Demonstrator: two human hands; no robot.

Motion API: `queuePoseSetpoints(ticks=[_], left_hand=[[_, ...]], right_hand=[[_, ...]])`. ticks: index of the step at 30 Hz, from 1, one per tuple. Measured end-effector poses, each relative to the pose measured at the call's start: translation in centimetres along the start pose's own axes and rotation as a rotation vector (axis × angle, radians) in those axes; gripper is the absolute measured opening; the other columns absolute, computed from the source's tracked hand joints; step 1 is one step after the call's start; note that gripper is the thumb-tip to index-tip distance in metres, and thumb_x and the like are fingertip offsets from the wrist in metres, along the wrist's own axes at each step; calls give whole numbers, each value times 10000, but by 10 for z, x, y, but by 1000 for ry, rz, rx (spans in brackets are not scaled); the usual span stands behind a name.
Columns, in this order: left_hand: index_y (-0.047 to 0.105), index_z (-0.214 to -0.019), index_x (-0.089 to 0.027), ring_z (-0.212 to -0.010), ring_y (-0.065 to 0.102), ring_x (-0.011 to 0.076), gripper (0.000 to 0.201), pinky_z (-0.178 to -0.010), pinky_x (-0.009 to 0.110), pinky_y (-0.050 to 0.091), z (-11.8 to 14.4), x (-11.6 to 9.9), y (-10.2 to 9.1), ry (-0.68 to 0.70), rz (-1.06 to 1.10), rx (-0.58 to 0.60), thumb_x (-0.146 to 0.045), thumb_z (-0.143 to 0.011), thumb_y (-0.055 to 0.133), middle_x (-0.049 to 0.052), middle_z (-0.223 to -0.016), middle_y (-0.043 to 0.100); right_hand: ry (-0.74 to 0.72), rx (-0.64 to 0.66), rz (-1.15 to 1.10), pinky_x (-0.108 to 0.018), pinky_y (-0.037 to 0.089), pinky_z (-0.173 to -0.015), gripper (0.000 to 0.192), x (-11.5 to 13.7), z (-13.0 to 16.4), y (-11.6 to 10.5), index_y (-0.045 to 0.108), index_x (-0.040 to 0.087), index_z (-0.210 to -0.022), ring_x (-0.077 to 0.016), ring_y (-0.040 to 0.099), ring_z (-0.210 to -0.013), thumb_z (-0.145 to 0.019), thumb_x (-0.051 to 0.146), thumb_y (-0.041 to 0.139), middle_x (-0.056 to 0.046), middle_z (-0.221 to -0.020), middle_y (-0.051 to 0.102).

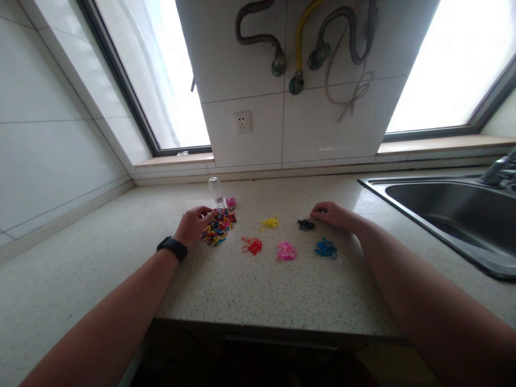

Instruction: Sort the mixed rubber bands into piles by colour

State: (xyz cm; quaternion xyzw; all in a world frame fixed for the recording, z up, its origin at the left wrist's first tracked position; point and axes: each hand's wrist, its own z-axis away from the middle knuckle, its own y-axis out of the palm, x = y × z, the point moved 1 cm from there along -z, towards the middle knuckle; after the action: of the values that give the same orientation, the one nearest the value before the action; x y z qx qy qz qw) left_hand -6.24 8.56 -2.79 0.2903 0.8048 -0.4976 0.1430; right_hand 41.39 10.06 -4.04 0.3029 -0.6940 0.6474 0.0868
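On the counter, my left hand (196, 221), with a black band on its wrist, rests at the left edge of a mixed-colour heap of small rubber bands (220, 226). Its thumb and fingers are closed together at the heap; what is between them is too small to make out. My right hand (331, 214) is beside a little pile of black rubber bands (306, 224). Its fingers are curled in a pinch, contents hidden. Separate piles hold yellow bands (269, 223), red bands (252, 245), pink bands (286, 251) and blue bands (325, 248).
Behind the mixed heap are a clear plastic bottle (215, 191) and a pink cap (231, 202). A steel sink (451, 215) is set into the speckled counter (258, 295) on the right. Hoses (300, 48) and a socket (242, 122) are on the tiled wall.
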Motion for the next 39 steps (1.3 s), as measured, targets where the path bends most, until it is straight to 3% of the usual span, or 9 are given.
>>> queuePoseSetpoints(ticks=[10,24,35,39], left_hand=[[737,-945,-152,-650,587,167,441,-594,262,412,4,-15,0,26,18,36,-544,-879,546,54,-736,695],[708,-826,-158,-631,578,168,405,-585,261,383,3,-3,-1,-6,-54,-5,-517,-875,529,33,-673,665],[709,-828,-157,-639,575,163,396,-591,258,386,5,-14,0,16,3,-6,-508,-878,531,28,-682,666],[706,-840,-158,-632,567,160,394,-589,258,391,8,-27,2,21,35,-4,-510,-884,534,25,-679,662]], right_hand=[[7,-12,24,-320,480,-721,274,3,1,-1,739,184,-902,-220,659,-786,-849,406,589,-81,-895,744],[-10,-18,28,-307,477,-713,268,-2,-2,3,733,188,-904,-211,658,-781,-853,407,588,-74,-886,744],[4,-12,8,-318,476,-708,261,2,1,1,731,186,-899,-217,663,-786,-843,398,588,-72,-881,744],[8,-5,-5,-313,477,-715,257,-1,-2,2,730,186,-892,-214,662,-786,-844,393,587,-69,-880,743]])
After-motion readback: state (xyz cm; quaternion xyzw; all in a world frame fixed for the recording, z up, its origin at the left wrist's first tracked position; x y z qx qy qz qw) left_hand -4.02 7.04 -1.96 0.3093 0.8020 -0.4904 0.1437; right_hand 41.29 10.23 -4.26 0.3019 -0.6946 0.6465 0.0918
